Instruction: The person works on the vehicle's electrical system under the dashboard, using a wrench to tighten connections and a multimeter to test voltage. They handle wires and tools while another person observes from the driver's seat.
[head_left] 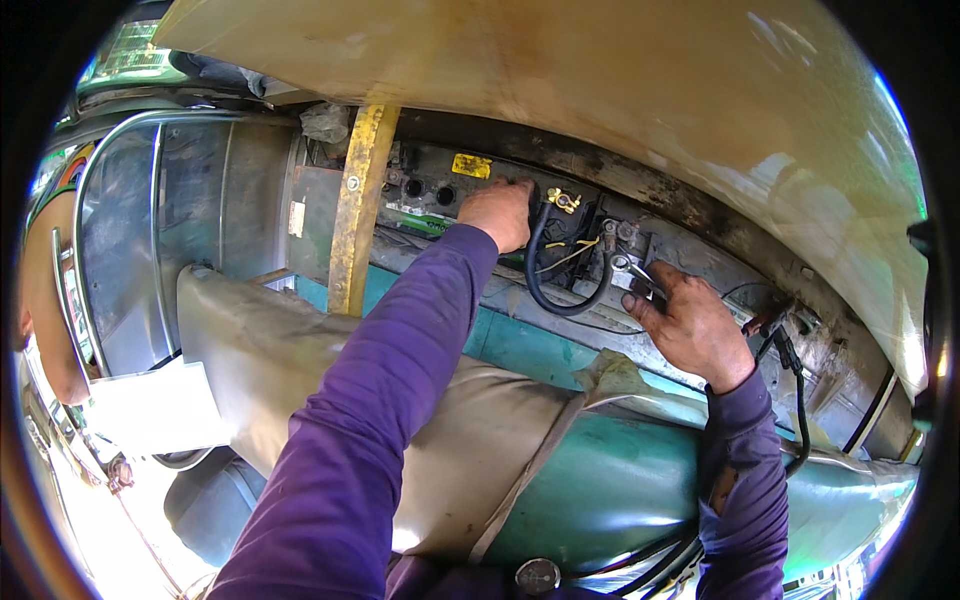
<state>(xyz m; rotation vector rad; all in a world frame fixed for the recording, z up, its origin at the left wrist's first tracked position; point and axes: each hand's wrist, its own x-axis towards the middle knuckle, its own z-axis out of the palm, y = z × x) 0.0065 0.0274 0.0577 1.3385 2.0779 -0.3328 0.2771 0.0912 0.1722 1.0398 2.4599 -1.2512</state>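
Note:
My left hand [497, 212] is closed, its fingers curled down at the dark top of a battery [432, 190]; whatever they grip is hidden. Just right of it, a brass terminal clamp [563, 201] sits at one end of a thick black cable [535, 268]. This cable loops down and back up toward a grimy battery terminal [622, 232]. My right hand [697, 328] holds a wrench [638, 270] between thumb and fingers, with the wrench's ring end close beside the cable's other end.
A yellow upright bar [360, 210] stands left of the battery. Overhead hangs a large tan panel [560, 70]. Below my arms lies a tan and green padded seat [590, 470]. Black cables [800, 400] hang at the right, and a small round gauge [538, 575] is at the bottom.

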